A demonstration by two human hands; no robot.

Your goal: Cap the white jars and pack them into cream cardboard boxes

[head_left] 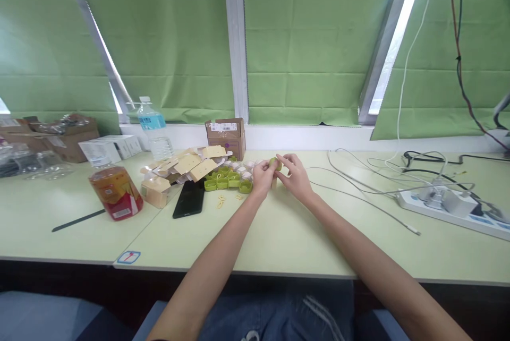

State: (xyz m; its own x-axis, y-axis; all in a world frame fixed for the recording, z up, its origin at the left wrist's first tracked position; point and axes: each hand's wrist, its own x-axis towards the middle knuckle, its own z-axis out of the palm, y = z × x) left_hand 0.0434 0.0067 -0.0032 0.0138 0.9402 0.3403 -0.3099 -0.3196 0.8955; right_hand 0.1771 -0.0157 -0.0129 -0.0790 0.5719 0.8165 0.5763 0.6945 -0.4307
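Both hands meet over the tabletop (287,235), to the right of the black phone (189,198), and between them sits a small green piece (274,163). The left hand (262,176) pinches it from the side, fingers drawn narrow. The right hand (294,175) closes its fingers on the top of it. I'd say it is light, thin plastic, a bit springy and easy to flick away, so the safest hold looks to be by its edges, between thumb and forefinger. A tan bit may hang beneath it, but it is too small to tell. Just right of the phone lie more green clips (228,180), and behind the phone is a heap of tan cards (199,164), close to the left hand. Left of the phone stands a red-labelled jar (115,192). Far to the phone's right, cables (358,192) and a power strip (450,207) lie well apart from the hands.
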